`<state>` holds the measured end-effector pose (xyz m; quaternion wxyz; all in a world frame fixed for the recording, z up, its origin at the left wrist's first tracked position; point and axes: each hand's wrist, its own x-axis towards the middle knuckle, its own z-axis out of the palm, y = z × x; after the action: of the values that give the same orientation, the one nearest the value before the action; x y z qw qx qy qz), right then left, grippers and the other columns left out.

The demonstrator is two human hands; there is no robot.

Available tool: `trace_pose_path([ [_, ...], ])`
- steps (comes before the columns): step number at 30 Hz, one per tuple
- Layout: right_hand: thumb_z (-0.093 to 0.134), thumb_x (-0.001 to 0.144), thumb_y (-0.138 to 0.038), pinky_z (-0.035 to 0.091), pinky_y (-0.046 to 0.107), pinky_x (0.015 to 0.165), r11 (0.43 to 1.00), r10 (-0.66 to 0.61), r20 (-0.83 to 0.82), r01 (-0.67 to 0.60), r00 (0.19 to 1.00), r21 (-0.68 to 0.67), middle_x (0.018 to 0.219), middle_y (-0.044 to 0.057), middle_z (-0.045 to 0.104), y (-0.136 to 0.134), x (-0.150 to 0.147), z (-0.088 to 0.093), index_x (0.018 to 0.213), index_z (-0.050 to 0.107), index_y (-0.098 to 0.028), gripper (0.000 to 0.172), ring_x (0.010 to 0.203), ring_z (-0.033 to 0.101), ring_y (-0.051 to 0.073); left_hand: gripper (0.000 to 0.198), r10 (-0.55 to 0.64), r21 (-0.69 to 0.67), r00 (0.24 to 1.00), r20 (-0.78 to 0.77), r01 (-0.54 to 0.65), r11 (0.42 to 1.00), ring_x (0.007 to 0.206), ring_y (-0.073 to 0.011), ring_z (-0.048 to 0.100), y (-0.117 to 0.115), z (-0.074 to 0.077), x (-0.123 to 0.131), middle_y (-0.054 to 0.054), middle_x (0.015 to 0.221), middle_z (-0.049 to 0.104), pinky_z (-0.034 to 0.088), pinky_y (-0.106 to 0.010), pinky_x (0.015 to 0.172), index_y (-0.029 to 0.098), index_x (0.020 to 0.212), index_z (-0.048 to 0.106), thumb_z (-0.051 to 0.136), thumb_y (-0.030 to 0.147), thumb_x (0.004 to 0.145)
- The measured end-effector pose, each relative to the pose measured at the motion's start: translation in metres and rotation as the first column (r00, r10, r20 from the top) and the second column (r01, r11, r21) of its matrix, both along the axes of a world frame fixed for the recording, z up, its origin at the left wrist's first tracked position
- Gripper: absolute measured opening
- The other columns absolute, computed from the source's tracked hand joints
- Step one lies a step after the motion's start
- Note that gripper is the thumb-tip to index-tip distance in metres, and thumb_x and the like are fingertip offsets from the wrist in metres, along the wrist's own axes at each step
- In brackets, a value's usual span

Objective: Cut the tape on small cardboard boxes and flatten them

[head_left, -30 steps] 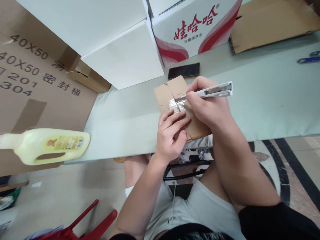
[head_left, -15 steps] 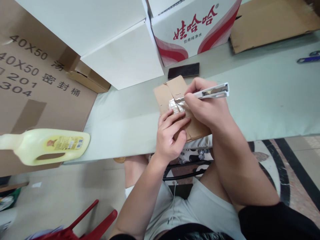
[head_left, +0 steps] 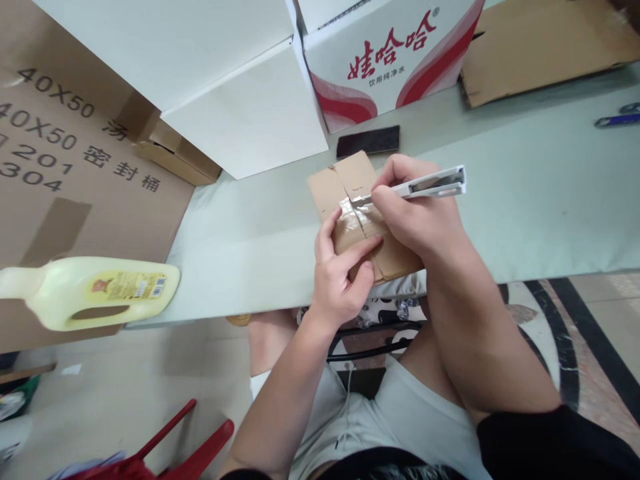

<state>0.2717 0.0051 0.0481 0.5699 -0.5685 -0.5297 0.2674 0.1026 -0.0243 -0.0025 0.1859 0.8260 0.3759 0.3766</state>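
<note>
A small brown cardboard box (head_left: 345, 170) lies on the table near its front edge, with clear tape (head_left: 349, 220) across the seam between its flaps. My right hand (head_left: 413, 207) is closed around a white box cutter (head_left: 435, 183), whose blade tip touches the box at the taped seam. My left hand (head_left: 343, 273) rests on the box's near left part with fingers spread, one along the left edge and others over the top.
A black phone (head_left: 369, 141) lies just behind the box. White and red-printed cartons (head_left: 390, 67) stand at the back, flat cardboard (head_left: 540, 47) at the back right. A yellow bottle (head_left: 107, 293) is at the left, a blue-handled tool (head_left: 617, 120) far right.
The fingers of my left hand have spread apart, uncovering more of the tape and seam. My right hand and the box cutter have shifted slightly to the right.
</note>
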Motion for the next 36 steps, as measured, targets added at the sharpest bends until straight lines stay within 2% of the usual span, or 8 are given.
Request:
trace_pose_path([
  [7,0.06,0.075,-0.013,0.034,0.034,0.056,0.998,0.044,0.03,-0.043,0.999,-0.051,0.062,-0.002,0.057,0.0003,-0.0001,0.0017,0.062,0.052,-0.023,0.018,0.059,0.047,0.015,0.034,-0.021,-0.003,0.999,0.039,0.021,1.0,0.151,-0.0332,0.04,0.0013,-0.0012,0.001,-0.011,0.156,0.037,0.04,-0.058,0.126,0.025,0.123,0.074,0.05,0.033,0.101],
  [14,0.058,0.073,-0.009,0.037,0.033,0.053,1.0,0.0,-0.041,0.0,0.999,0.012,0.056,-0.002,0.044,-0.0015,-0.0008,0.0048,0.057,0.042,-0.024,0.027,0.056,0.038,0.014,0.035,-0.014,0.022,1.0,0.005,0.014,1.0,0.148,-0.0301,0.042,0.0006,0.0007,-0.0018,-0.01,0.152,0.038,0.042,-0.054,0.125,0.026,0.124,0.073,0.048,0.036,0.103],
  [18,0.057,0.073,-0.008,0.036,0.032,0.053,1.0,-0.003,-0.038,0.004,0.999,0.027,0.055,-0.002,0.042,-0.0021,-0.0005,0.0044,0.057,0.04,-0.024,0.028,0.055,0.037,0.014,0.033,-0.022,0.028,1.0,0.015,0.022,0.999,0.147,-0.0302,0.044,0.0009,0.0006,-0.0013,-0.01,0.151,0.039,0.043,-0.054,0.124,0.026,0.123,0.073,0.05,0.035,0.102],
  [26,0.061,0.072,-0.006,0.031,0.031,0.053,0.998,0.043,0.042,-0.041,0.998,-0.039,0.057,-0.003,0.052,-0.0002,-0.0002,0.0024,0.059,0.051,-0.02,0.021,0.056,0.042,0.012,0.033,-0.034,0.015,0.999,0.038,0.033,0.999,0.148,-0.0289,0.043,0.0014,0.0,0.0015,-0.01,0.149,0.04,0.041,-0.051,0.126,0.024,0.123,0.073,0.05,0.029,0.101],
  [31,0.057,0.073,-0.003,0.029,0.032,0.053,1.0,0.03,-0.046,-0.03,0.998,0.001,0.054,-0.004,0.04,-0.0025,-0.0003,0.0055,0.056,0.042,-0.021,0.029,0.054,0.035,0.011,0.032,-0.031,0.019,0.999,0.018,0.031,0.999,0.147,-0.0293,0.044,0.0014,0.0012,-0.0011,-0.009,0.149,0.041,0.041,-0.053,0.126,0.026,0.123,0.073,0.05,0.033,0.102],
  [36,0.056,0.074,-0.002,0.03,0.032,0.053,1.0,0.03,-0.084,-0.029,0.996,0.006,0.053,-0.004,0.033,-0.004,0.0005,0.0075,0.055,0.038,-0.022,0.034,0.054,0.033,0.012,0.031,-0.022,0.019,1.0,0.016,0.021,1.0,0.146,-0.0286,0.043,0.0007,0.0005,-0.0015,-0.008,0.147,0.042,0.038,-0.056,0.128,0.026,0.122,0.073,0.05,0.033,0.102],
])
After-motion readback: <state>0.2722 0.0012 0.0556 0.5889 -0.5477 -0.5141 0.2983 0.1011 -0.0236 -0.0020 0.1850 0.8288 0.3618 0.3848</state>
